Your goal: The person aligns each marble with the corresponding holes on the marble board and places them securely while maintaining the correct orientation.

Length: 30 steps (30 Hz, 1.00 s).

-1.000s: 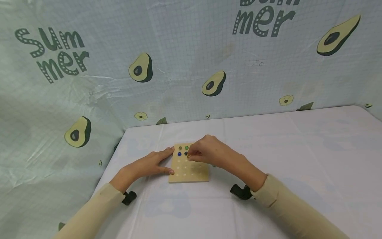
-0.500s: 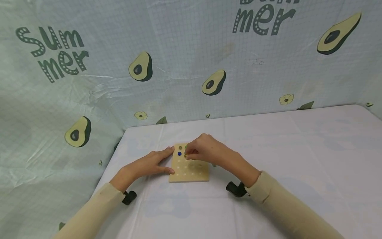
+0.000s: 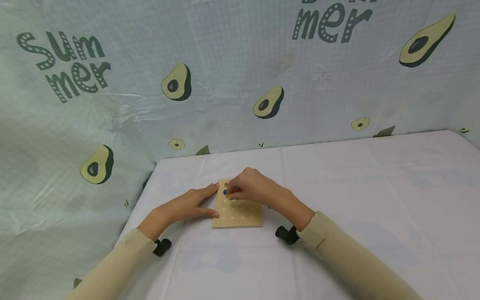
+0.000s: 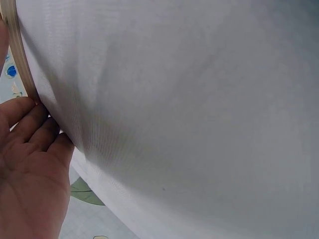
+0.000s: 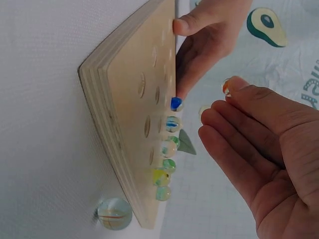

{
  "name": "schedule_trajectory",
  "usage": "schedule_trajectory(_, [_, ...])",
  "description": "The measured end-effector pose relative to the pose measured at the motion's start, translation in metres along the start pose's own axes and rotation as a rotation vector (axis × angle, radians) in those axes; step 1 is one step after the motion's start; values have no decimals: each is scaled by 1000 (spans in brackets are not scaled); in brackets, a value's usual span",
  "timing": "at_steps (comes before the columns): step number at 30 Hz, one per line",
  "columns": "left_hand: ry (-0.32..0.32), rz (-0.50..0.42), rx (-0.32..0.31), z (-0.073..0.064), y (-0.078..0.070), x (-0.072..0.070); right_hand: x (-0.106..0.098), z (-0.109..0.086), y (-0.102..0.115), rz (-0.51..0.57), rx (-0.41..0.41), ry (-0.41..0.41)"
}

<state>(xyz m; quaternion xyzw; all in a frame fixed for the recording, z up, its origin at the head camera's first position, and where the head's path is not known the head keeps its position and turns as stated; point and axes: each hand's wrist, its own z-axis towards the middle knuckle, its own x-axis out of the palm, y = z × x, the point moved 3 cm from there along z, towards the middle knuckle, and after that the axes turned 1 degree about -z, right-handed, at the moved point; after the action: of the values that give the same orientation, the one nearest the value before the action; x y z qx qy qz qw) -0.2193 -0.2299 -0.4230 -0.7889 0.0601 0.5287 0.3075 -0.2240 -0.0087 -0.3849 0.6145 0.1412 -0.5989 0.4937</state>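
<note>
A square wooden board (image 3: 240, 216) with rows of round hollows lies on the table. My right hand (image 3: 252, 186) is over its far half, thumb and finger pinching a glass marble with an orange streak (image 5: 226, 87) above the surface. A paler round thing (image 5: 203, 109) shows just behind the fingertips. Several marbles sit in hollows at the board's far side, among them a blue one (image 5: 176, 104) and a yellow one (image 5: 161, 177); the head view hides most behind my right hand. My left hand (image 3: 189, 204) is spread along the board's left edge, thumb and fingers touching it.
One loose clear marble (image 5: 114, 214) rests on the cloth beside the board's right edge. White cloth covers the table (image 3: 356, 200). A curtain printed with avocados (image 3: 225, 83) hangs behind it. Each wrist carries a black camera mount (image 3: 287, 235).
My right hand has moved left over the board with the marble pinched, now covering the green and dark marbles seen earlier. My left hand has stayed at the left edge.
</note>
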Motion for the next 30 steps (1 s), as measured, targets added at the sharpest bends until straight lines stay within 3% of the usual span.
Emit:
schedule_trajectory(12, [3,0,3,-1,1,2,11,13,-3,-44,28,60])
schedule_trajectory(23, [5,-3,1,-1,2,2,20,24,-5,-13,94,110])
schedule_trajectory(30, [-1,-17,4,-1,1,2,22,29,-2,-63,107,130])
